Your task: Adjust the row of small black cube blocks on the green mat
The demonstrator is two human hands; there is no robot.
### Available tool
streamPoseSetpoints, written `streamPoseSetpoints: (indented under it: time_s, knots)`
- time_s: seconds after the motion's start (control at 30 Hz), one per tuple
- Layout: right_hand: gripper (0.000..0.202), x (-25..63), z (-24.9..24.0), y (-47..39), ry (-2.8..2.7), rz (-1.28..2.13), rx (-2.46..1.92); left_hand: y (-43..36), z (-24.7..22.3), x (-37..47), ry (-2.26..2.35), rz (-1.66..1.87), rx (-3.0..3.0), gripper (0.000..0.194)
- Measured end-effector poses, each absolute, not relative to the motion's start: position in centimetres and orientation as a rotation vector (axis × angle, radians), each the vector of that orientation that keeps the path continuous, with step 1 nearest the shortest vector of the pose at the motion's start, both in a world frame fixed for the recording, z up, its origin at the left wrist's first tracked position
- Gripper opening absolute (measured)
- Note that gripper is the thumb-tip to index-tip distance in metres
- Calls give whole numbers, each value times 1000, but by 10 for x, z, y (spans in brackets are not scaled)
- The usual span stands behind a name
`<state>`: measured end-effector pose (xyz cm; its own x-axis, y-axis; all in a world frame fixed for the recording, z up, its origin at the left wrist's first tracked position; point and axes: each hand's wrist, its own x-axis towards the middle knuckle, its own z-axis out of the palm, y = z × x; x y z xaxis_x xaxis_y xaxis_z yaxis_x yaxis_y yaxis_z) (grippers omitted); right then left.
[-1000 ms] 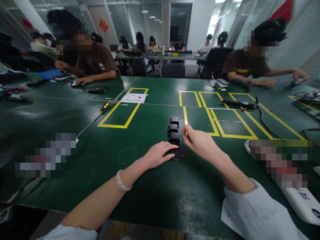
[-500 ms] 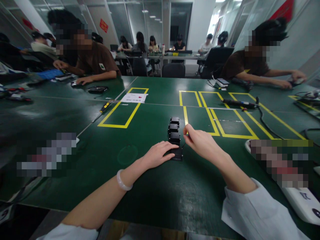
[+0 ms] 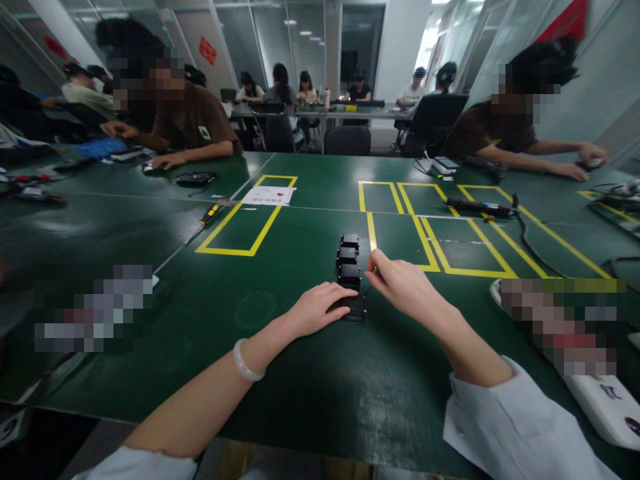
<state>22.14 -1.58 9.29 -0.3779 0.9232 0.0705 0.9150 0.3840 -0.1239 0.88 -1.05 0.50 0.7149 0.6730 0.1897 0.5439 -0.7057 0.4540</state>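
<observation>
A row of small black blocks (image 3: 349, 272) with little pins or screws at their sides runs away from me at the middle of the table. My left hand (image 3: 314, 310) grips the nearest black block (image 3: 357, 308) from its left, thumb at the near side and fingers across the far side, partly covering it. To the right of that block, my right hand (image 3: 404, 283) is closed in a pinch. A thin dark rod-like tool (image 3: 367, 292) shows below its fingertips, angled down toward the block's right side; its upper part is hidden in the fingers.
Yellow tape outlines (image 3: 253, 253) mark the green table (image 3: 300, 393). A yellow-and-black-handled screwdriver (image 3: 210, 213) and a paper sheet (image 3: 270, 195) lie left of centre. A black cylindrical tool (image 3: 477, 208) with a cable lies at right. Power strips (image 3: 607, 400) flank my arms. Two people work opposite.
Both my hands stay in almost the same place; the right one has shifted very slightly. The hand of the person at the far left has moved a little to the left.
</observation>
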Motion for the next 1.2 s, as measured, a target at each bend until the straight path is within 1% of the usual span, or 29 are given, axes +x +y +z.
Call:
streamPoseSetpoints:
  time_s: [0.17,0.33,0.6,0.87,1.2]
  knots:
    - [14,222,93,-16,-2499,90,-1643,-11,5,9,946,484,2556,34]
    - [21,219,97,-18,-2512,73,-1709,-11,6,9,937,487,2550,34]
    - [18,222,92,-17,-2512,78,-1614,-11,7,8,946,476,2549,34]
    - [24,221,94,-17,-2511,62,-1667,-12,8,9,953,462,2551,34]
    - [19,223,92,-18,-2489,79,-1582,-11,8,9,947,468,2549,35]
